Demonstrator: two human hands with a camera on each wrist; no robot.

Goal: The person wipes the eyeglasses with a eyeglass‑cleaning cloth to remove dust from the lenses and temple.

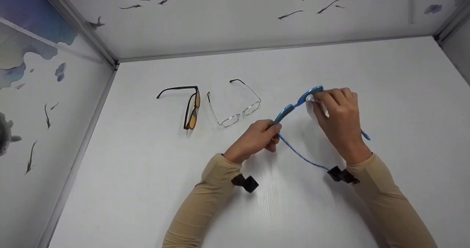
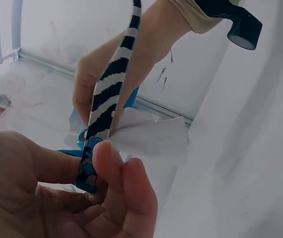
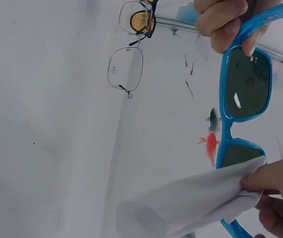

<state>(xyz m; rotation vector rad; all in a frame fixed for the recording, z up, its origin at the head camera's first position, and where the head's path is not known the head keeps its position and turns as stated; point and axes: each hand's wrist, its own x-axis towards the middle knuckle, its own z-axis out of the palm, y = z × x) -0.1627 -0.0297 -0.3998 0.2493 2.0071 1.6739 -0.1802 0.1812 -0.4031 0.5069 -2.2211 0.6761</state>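
Note:
Blue-framed sunglasses (image 3: 225, 130) with dark lenses are held up above the white table. My left hand (image 1: 257, 138) grips them at the corner where one temple joins the front. That temple (image 2: 112, 82) shows dark and pale stripes in the left wrist view. With my right hand (image 1: 339, 117) I pinch a white cloth (image 3: 181, 201) against the far lens, partly covering it. The cloth's loose end hangs below the fingers. Most of the cloth is hidden by the right hand in the head view.
Left of the hands, thin metal-framed glasses (image 1: 238, 115) lie with temples unfolded. Beside them are black-framed glasses (image 1: 191, 112) with orange-yellow lenses. Printed panels (image 1: 238, 24) wall the table (image 1: 128, 189) at the back and left.

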